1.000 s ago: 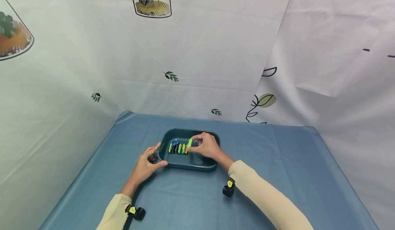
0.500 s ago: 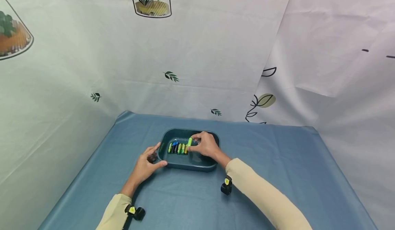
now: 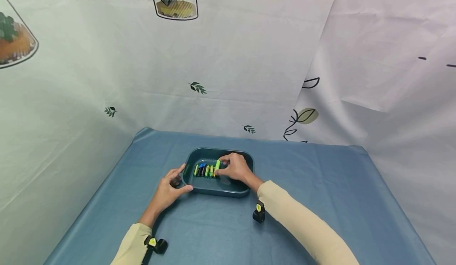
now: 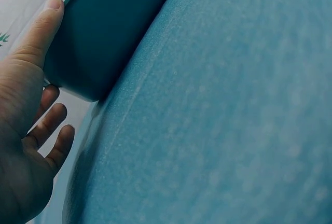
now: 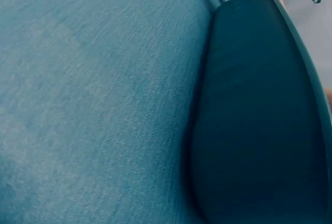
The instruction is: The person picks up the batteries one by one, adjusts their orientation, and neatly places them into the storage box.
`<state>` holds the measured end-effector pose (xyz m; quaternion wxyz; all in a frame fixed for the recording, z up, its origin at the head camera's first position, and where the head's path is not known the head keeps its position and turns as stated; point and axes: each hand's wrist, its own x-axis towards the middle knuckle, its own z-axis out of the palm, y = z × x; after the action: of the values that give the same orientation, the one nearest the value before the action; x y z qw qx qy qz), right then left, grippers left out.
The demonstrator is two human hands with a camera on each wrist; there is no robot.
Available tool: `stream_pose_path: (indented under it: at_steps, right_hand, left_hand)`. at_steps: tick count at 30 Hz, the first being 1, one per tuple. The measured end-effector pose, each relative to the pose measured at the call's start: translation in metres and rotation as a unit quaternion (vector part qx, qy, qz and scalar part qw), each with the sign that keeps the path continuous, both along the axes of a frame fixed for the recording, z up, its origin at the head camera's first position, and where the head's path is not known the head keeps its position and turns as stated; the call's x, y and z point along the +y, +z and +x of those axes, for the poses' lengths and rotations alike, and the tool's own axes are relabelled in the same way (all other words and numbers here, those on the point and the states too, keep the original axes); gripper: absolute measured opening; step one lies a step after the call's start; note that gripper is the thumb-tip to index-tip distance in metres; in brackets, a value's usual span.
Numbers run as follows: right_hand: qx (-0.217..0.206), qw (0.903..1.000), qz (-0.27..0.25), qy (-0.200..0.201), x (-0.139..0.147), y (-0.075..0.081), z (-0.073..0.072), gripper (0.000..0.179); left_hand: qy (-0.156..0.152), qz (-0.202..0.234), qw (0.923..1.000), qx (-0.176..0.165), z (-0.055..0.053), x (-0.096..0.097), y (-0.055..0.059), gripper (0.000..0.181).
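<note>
In the head view, a dark teal tray stands on the blue cloth. Several small batteries, green, yellow, black and blue, lie side by side in a row inside it. My right hand reaches in over the right rim and pinches a lime-green battery, tilted at the row's right end. Whether it touches its neighbour I cannot tell. My left hand rests at the tray's left end. Its thumb lies straight against the wall, the lower fingers loose below. The right wrist view mostly shows the tray's outer wall.
Blue cloth covers the table all round the tray. Behind it hangs a pale patterned curtain. A small black camera sits on each wrist, the left one close above the cloth.
My right hand and forearm have shifted slightly left, carrying the lime-green battery closer to the row's right end. The left hand and the tray have stayed put.
</note>
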<state>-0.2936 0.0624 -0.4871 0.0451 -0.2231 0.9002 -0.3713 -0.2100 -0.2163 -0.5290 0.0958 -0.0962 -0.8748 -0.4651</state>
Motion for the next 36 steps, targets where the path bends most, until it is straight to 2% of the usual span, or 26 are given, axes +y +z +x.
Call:
stream_pose_path:
  at_steps: [19, 36]
  right_hand:
    - [-0.025, 0.9991, 0.029, -0.019, -0.0060, -0.0056, -0.0016, 0.048]
    - [-0.054, 0.9977, 0.039, -0.003, -0.0034, -0.0084, 0.0000, 0.050]
  left_hand:
    - [0.008, -0.006, 0.9999, -0.002, -0.0006, -0.0007, -0.0007, 0.087]
    - [-0.001, 0.010, 0.9999, -0.013, -0.0002, -0.0012, -0.0025, 0.087]
